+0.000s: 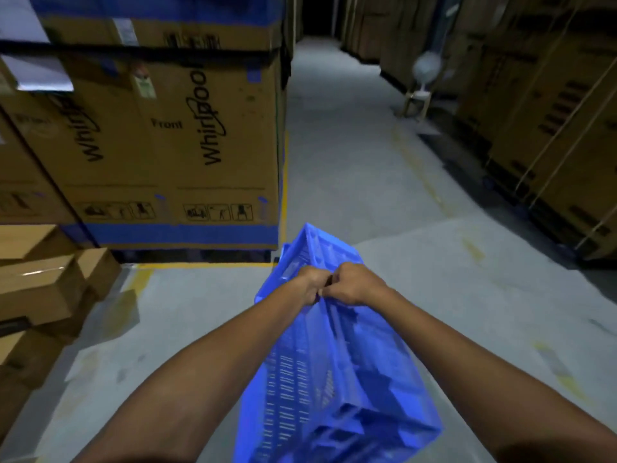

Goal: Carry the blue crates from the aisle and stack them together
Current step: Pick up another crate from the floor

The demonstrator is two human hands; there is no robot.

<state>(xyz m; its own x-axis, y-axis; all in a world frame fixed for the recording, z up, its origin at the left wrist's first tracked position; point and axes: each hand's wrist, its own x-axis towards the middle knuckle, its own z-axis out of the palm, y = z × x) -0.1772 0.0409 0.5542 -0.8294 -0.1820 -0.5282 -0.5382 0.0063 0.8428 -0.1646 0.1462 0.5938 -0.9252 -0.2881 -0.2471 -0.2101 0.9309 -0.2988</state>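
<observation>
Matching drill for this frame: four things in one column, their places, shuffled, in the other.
1. blue crate
2. Whirlpool carton
3. fan
4. small cardboard boxes

A. far along the aisle, right side
B. gripped by left hand and right hand
C. piled at lower left
D. left of the aisle, upper left

Pairs: 1-B, 2-D, 3-A, 4-C

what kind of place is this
Most likely an appliance warehouse: tall Whirlpool cartons stacked on the left, more strapped cartons lining the right, and a concrete aisle with yellow floor lines between them. The left hand and right hand grip a blue crate.
</observation>
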